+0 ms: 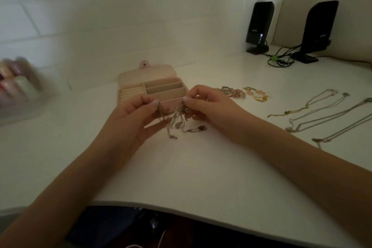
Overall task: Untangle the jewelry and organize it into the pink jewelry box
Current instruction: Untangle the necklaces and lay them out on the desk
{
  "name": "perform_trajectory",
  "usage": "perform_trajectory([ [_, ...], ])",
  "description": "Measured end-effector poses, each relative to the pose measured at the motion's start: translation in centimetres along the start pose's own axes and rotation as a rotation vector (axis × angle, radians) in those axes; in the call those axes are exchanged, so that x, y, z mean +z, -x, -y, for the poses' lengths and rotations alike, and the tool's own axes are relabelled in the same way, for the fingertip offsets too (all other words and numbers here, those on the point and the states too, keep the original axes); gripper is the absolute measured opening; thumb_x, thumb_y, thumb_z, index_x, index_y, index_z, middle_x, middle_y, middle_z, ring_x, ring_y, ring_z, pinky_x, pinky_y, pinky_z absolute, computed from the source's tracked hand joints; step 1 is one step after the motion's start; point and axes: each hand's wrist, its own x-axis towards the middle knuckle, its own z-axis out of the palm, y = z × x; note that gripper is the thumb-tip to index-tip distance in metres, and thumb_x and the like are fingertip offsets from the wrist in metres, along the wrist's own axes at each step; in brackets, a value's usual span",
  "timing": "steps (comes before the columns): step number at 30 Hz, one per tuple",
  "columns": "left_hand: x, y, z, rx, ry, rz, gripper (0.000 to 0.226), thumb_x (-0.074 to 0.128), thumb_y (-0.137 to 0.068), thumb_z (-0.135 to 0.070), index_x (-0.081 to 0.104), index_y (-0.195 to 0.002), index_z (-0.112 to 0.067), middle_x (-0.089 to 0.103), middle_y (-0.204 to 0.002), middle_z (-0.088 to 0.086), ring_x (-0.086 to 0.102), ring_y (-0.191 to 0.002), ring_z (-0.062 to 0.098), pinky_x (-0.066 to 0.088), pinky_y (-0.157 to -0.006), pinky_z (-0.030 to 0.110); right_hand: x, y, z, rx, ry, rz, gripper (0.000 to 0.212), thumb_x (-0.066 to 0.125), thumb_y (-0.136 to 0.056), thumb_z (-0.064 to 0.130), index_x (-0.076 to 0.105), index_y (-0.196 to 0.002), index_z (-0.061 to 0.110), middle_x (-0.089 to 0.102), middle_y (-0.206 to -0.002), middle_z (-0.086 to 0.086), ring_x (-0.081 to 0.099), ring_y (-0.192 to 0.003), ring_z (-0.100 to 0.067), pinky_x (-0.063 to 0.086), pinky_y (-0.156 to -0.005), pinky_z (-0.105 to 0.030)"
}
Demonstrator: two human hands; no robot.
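Desk (201,171), white and curved at its near edge, fills most of the view, with a white tiled wall behind it. Two black speakers (259,26) stand upright at the far right, cables (279,60) bunched between their bases. At the far left sits a blurred cluster of items (18,84) too smeared to identify.

Next in size, the pink box (153,86) lies open near the desk's middle, its long axis running left to right, its lid tipped back toward the wall with the snap tab pointing up and away. Inside, ring rolls fill the left part and two long compartments run across the right part.

On the right of the desk, several necklaces (322,119) lie stretched out apart from one another, their long axes slanting from near left to far right. A small group of earrings and beads (241,92) lies just right of the box.

The left hand (132,119) and right hand (207,106) meet just in front of the box, above the desk. Each pinches the tangle (177,119) between thumb and forefinger, with the other fingers curled. The tangle of chains spans the gap between the hands, roughly left to right, and loose ends with clasps hang down toward the desk, one end trailing to the right.
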Motion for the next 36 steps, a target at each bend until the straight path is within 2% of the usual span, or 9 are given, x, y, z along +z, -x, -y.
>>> perform_trajectory([
  [4, 0.3, 0.0, 0.1, -0.022, 0.015, -0.057, 0.017, 0.045, -0.093, -0.007, 0.052, -0.079, -0.012, 0.054, -0.055, -0.001, 0.052, -0.047, 0.008, 0.058, -0.064, 0.029, -0.3, -0.1, 0.5, 0.147, -0.372, -0.038, 0.014, 0.05, -0.095, 0.012, 0.052, -0.08, 0.013, 0.064, -0.074, -0.005, 0.063, -0.064, -0.014, 0.049, -0.058, -0.02],
  [10, -0.3, 0.3, 0.5, 0.023, -0.253, -0.139, 0.02, 0.051, -0.093, -0.014, 0.052, -0.074, -0.019, 0.048, -0.053, -0.004, 0.036, -0.038, 0.008, 0.03, -0.033, 0.017, -0.8, 0.6, 1.3, 0.207, -0.486, -0.034, 0.016, 0.047, -0.096, 0.021, 0.052, -0.082, 0.015, 0.05, -0.06, 0.002, 0.048, -0.053, -0.011, 0.04, -0.055, -0.02],
  [16, -0.3, 0.7, 0.4, 0.035, -0.289, -0.124, 0.023, 0.055, -0.091, -0.019, 0.056, -0.069, -0.023, 0.049, -0.05, -0.002, 0.04, -0.037, 0.011, 0.029, -0.035, 0.017, -1.3, 0.9, 1.8, 0.099, -0.3, -0.065, 0.015, 0.051, -0.095, 0.02, 0.064, -0.091, 0.011, 0.035, -0.056, 0.004, 0.03, -0.049, -0.008, 0.026, -0.053, -0.021],
  [21, -0.1, 0.5, -0.1, 0.177, -0.355, -0.123, 0.011, 0.058, -0.089, -0.018, 0.059, -0.078, -0.02, 0.068, -0.063, -0.003, 0.067, -0.06, 0.011, 0.052, -0.049, 0.022, -0.9, 1.6, 1.7, -0.077, 0.397, -0.114, 0.016, 0.065, -0.086, 0.029, 0.073, -0.087, 0.015, 0.067, -0.072, 0.0, 0.056, -0.065, -0.005, 0.046, -0.062, -0.017],
  [23, 0.1, 0.4, -0.4, 0.192, -0.327, -0.062, 0.007, 0.06, -0.085, -0.018, 0.061, -0.078, -0.02, 0.072, -0.071, -0.001, 0.07, -0.069, 0.012, 0.053, -0.052, 0.023, -0.5, 1.8, 1.5, -0.106, 0.518, -0.115, 0.012, 0.066, -0.085, 0.032, 0.073, -0.085, 0.022, 0.069, -0.078, 0.008, 0.059, -0.072, -0.007, 0.049, -0.067, -0.02],
  [26, 1.2, 0.2, -0.6, 0.192, -0.272, 0.013, 0.002, 0.063, -0.08, -0.019, 0.063, -0.08, -0.018, 0.074, -0.074, -0.001, 0.07, -0.071, 0.012, 0.054, -0.05, 0.025, 0.1, 2.1, 1.7, -0.103, 0.415, 0.014, 0.008, 0.067, -0.084, 0.03, 0.071, -0.09, 0.027, 0.07, -0.086, 0.011, 0.064, -0.081, -0.002, 0.052, -0.072, -0.016],
  [29, 2.6, -0.2, -0.4, 0.193, -0.256, 0.053, 0.016, 0.063, -0.077, -0.022, 0.066, -0.087, -0.011, 0.074, -0.076, 0.001, 0.069, -0.066, 0.015, 0.053, -0.048, 0.025, 0.5, 2.1, 1.8, -0.13, 0.255, 0.09, 0.021, 0.068, -0.085, 0.019, 0.069, -0.104, 0.011, 0.073, -0.097, -0.009, 0.069, -0.091, -0.017, 0.054, -0.085, -0.029],
  [33, 3.0, -0.7, -0.1, 0.185, -0.213, 0.031, 0.03, 0.064, -0.078, -0.023, 0.065, -0.102, -0.006, 0.074, -0.084, 0.007, 0.07, -0.073, 0.022, 0.05, -0.045, 0.023, 0.2, 2.0, 1.8, -0.128, 0.112, -0.024, 0.007, 0.068, -0.083, 0.012, 0.071, -0.09, 0.01, 0.073, -0.086, -0.015, 0.068, -0.076, -0.021, 0.056, -0.081, -0.033],
  [36, 2.5, -0.8, 0.0, 0.149, -0.202, 0.027, 0.031, 0.068, -0.071, -0.023, 0.066, -0.101, -0.014, 0.073, -0.078, -0.001, 0.068, -0.063, 0.013, 0.041, -0.038, 0.016, -0.3, 1.9, 2.1, -0.082, 0.023, -0.095, 0.013, 0.065, -0.086, 0.017, 0.072, -0.087, 0.007, 0.072, -0.077, -0.012, 0.068, -0.068, -0.014, 0.058, -0.074, -0.025],
])
